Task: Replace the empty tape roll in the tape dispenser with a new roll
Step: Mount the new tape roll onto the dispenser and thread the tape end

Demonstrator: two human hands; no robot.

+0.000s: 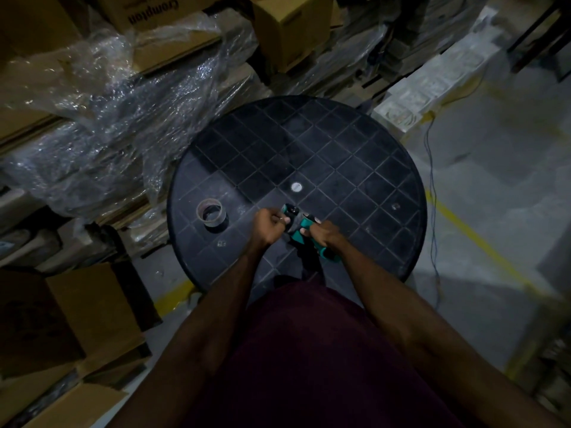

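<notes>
A teal and black tape dispenser is held just above the near part of the round black table. My right hand grips its handle. My left hand is curled on the dispenser's front left part, where the black hub sits; what its fingers pinch there is too dark to tell. A tape roll with a wide brown core lies flat on the table to the left of my left hand, apart from it.
A small white disc marks the table's centre. Cardboard boxes and crumpled clear plastic wrap crowd the left and back. An open box stands at the lower left. A thin wire and yellow floor lines run on the right.
</notes>
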